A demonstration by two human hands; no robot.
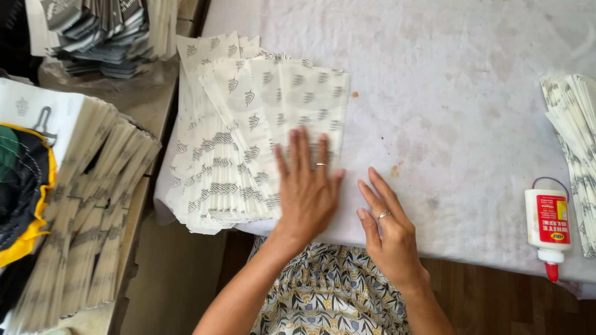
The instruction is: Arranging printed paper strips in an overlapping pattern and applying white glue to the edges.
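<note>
Pressing flat, both hands [344, 208] lie spread, left on patterned paper sheets [248, 136].

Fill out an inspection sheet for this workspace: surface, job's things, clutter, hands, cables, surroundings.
Surface: white table cover, stained and spotted.
Job's things: fanned stack of leaf-printed paper sheets at the table's left edge, one folded sheet on top.
Clutter: white glue bottle with red cap lying near the front edge; second stack of printed paper at the right edge.
Hands: left hand flat on the fanned stack, fingers spread, ring on; right hand resting on the bare cover beside it, ring on.
Cables: nothing seen.
Surroundings: side bench with finished paper bundles; grey bundles further back; wooden floor.
</note>
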